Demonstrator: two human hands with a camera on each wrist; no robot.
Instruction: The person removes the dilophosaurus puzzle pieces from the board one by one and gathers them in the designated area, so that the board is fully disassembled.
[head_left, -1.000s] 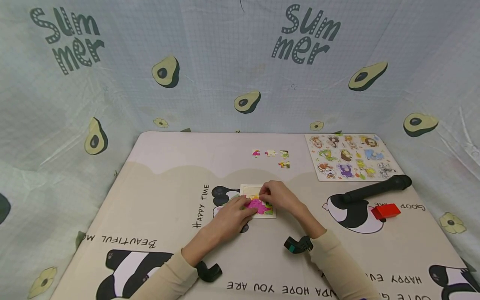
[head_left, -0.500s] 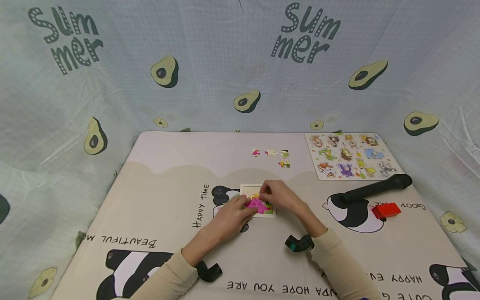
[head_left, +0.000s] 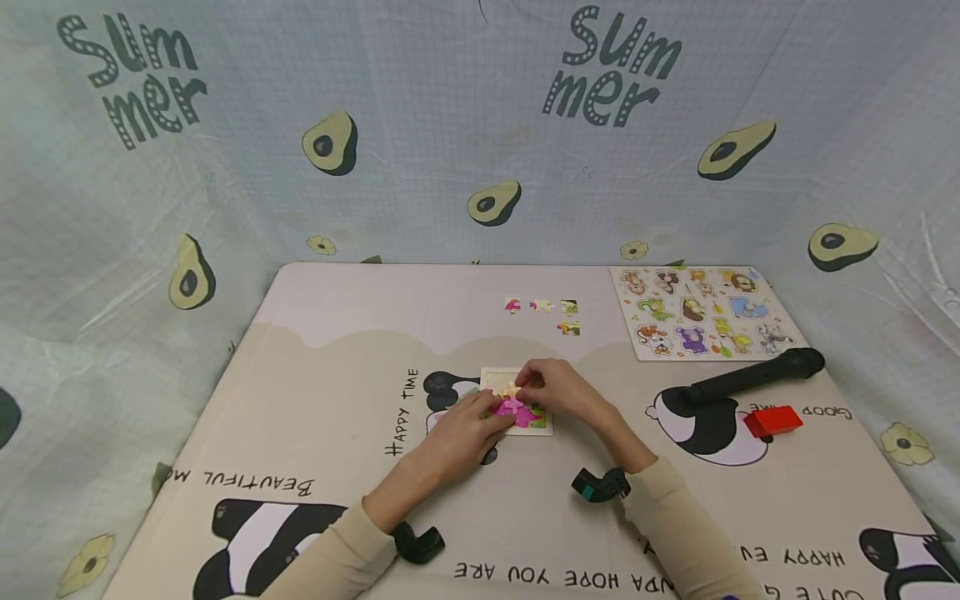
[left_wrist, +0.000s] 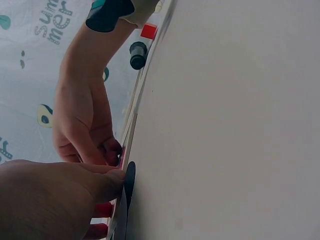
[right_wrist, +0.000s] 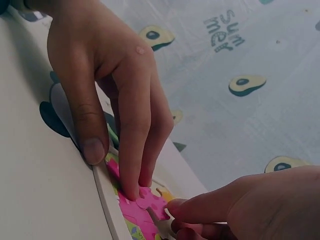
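Observation:
A small jigsaw puzzle in a pale wooden frame [head_left: 493, 375] lies on the table, partly filled with pink, green and yellow pieces. My left hand [head_left: 468, 427] rests over its left side; in the right wrist view the straight fingertips press the pink pieces [right_wrist: 134, 212], and the thumb lies along the frame's near edge. At the upper right part of the puzzle, my right hand [head_left: 558, 389] pinches a pink jigsaw piece [right_wrist: 159, 207] between thumb and fingers. That piece sits slightly raised over its neighbours. The fingers hide part of the puzzle.
Several loose jigsaw pieces [head_left: 542, 307] lie beyond the frame. A board with animal pictures [head_left: 705, 317] is at the back right. In front of it are a black microphone-shaped object [head_left: 753, 377] and a red block [head_left: 772, 422]. A patterned curtain [head_left: 420, 125] stands behind the table.
My right hand has shifted slightly left over the puzzle, and the pink piece at its fingertips shows more. The left hand has stayed in place.

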